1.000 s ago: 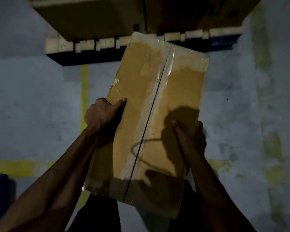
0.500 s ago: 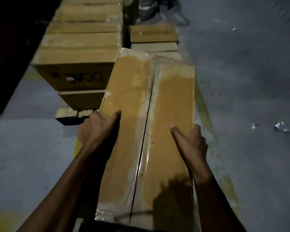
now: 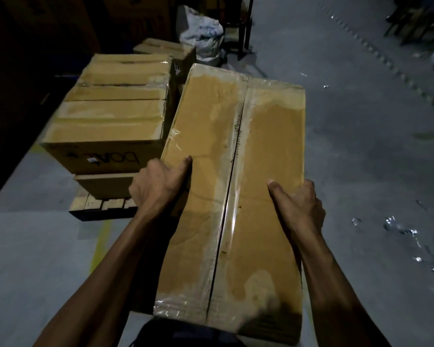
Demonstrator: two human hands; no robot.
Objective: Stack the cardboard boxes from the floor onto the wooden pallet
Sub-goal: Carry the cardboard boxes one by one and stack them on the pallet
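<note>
Head view: cardboard box point(image 3: 236, 176) lengthwise, pointing away.

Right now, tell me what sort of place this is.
Probably a warehouse or storeroom. Taped cardboard boxes sit stacked on a wooden pallet, the bare concrete floor carries a painted yellow line, and both hands, left hand and right hand, carry another sealed cardboard box.
</note>
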